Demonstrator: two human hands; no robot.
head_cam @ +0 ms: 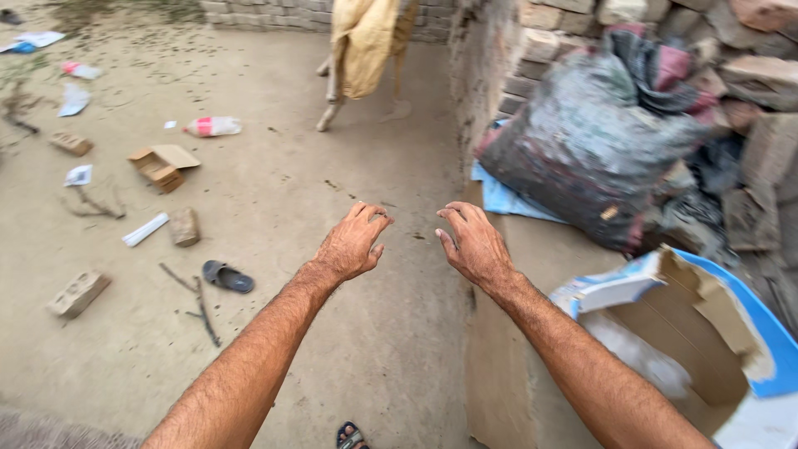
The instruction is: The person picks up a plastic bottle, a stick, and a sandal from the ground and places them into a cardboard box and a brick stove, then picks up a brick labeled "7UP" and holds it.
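Observation:
Both of my arms reach forward over a dirt floor. My left hand (351,243) hangs in the air with its fingers curled loosely downward and nothing in it. Close beside it, my right hand (474,243) has the same pose, fingers apart and bent, holding nothing. The two hands are about a hand's width apart. Below my right forearm lies a low concrete ledge (507,366) and a torn cardboard box (682,333) with a blue edge. A dark bulging sack (594,145) rests against the brick wall to the right.
Litter dots the ground at left: a plastic bottle (214,125), a small cardboard box (162,165), loose bricks (77,293), sticks and a grey sandal (227,277). A yellow cloth (363,41) hangs at the back. A brick wall (490,58) runs along the right.

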